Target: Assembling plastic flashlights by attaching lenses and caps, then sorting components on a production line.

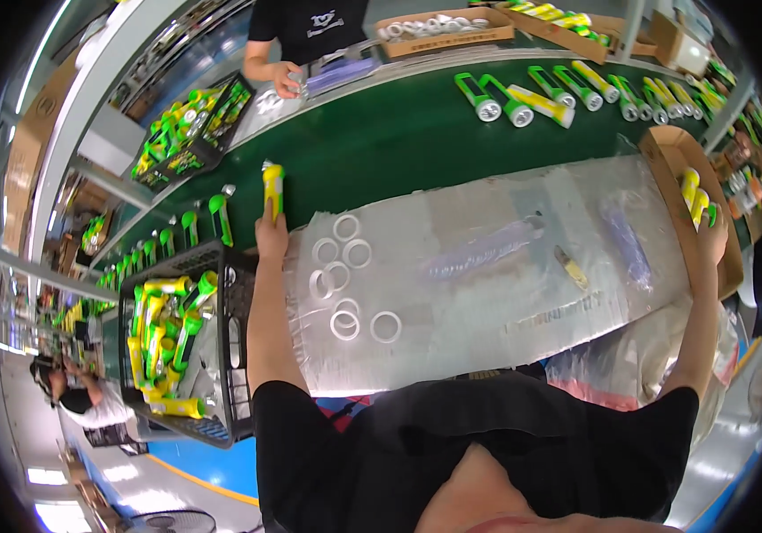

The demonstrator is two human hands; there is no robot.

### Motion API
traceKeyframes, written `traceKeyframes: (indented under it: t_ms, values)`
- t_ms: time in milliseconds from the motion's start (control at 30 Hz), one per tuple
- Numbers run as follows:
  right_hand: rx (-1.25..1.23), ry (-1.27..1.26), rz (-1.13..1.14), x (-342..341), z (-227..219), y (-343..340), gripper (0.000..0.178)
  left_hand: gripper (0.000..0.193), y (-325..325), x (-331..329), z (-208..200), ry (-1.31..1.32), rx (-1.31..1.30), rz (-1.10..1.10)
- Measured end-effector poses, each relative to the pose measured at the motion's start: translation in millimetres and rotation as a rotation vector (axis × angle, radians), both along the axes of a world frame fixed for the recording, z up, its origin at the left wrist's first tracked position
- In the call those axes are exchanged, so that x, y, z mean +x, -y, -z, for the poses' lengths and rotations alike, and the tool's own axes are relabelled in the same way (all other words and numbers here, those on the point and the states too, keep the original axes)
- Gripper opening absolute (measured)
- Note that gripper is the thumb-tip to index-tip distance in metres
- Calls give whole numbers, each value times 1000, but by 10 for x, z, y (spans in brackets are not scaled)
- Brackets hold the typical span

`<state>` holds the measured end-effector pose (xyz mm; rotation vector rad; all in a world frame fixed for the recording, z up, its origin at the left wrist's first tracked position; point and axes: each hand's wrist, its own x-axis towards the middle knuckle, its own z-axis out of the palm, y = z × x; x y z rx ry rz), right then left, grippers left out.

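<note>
The person's left hand (271, 233) is gripping a yellow flashlight (273, 188) by its lower end, holding it upright in the view beyond the far left corner of the table (461, 333), over a green conveyor belt (354, 133). The right hand (712, 238) is reaching into an open cardboard box (662, 147) at the table's right edge. This box is holding yellow flashlights (691, 188), and the right hand's fingers are resting at a green part (712, 214) beside them; whether they are closing on it, one cannot tell.

By the table's left edge, a black crate (237, 391) is carrying a jumbled heap of yellow and green flashlights (157, 342), with clear plastic showing among them. Across the belt, a second black crate (221, 147) is holding more green and yellow pieces (172, 129). Near a co-worker's hand (287, 80), a shallow cardboard tray (452, 39) is containing white ring-shaped parts (434, 25), and another carton (558, 37) to its right is holding yellow and green flashlights.

On the table, white rings (372, 329) are lying toward the left edge, some overlapping. A clear, purplish plastic bag (486, 249) is lying near the middle, another bag (627, 246) nearer the right edge, and a yellow cutter (572, 268) is lying between them. Green and yellow flashlights (558, 87) are also lying on the belt.
</note>
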<state>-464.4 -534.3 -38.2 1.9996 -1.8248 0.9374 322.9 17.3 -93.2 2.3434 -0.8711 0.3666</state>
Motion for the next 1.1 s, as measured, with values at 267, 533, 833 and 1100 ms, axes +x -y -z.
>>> traceKeyframes:
  t_ms: [267, 533, 833, 1100]
  values:
    - [993, 728, -1352, 3227, -410, -2689, 31, 50, 183, -2059, -909, -588, -374, 363]
    - [1452, 1632, -1154, 3881, -415, -3900, 33, 52, -120, -3242, -786, -401, -270, 717]
    - [1833, 1072, -1593, 3309, -516, -4325, 53, 50, 310, -3230, -1097, -1171, -656, 821]
    - [1667, 959, -1652, 3256, -480, -4431, 52, 48, 11, -3231, -1223, -456, -501, 876]
